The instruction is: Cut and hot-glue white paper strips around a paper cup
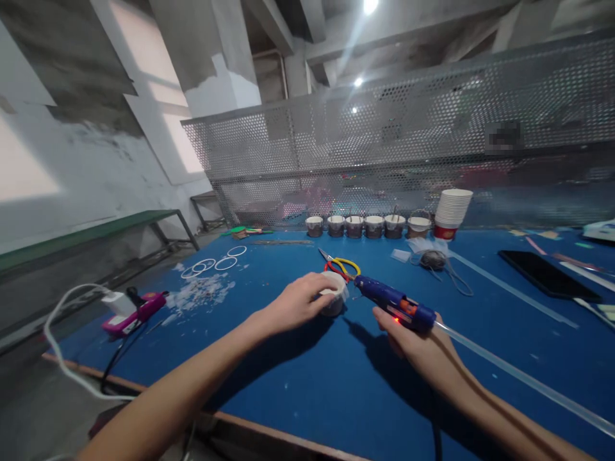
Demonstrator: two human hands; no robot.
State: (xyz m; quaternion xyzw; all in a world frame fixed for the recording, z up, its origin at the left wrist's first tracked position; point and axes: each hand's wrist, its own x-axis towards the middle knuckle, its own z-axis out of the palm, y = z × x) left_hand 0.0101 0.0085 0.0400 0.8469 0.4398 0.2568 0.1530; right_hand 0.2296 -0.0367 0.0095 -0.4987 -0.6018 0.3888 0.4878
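My left hand [305,299] grips a small paper cup [333,301] with a white rim and darker side, standing on the blue table. In my right hand [416,339] is a blue hot glue gun [391,299], its red light on and a long clear glue stick [523,374] sticking out of the back. The nozzle points left, close to the cup's rim; whether it touches I cannot tell. Just behind the cup lie scissors [346,265] with red and yellow handles, partly hidden by the cup.
Several similar cups [354,227] line the far edge beside a stack of paper cups [452,208]. A ball of string [434,258] and a black phone [548,274] lie right. White rings [225,263], scraps [199,294] and a purple power strip [134,315] are left.
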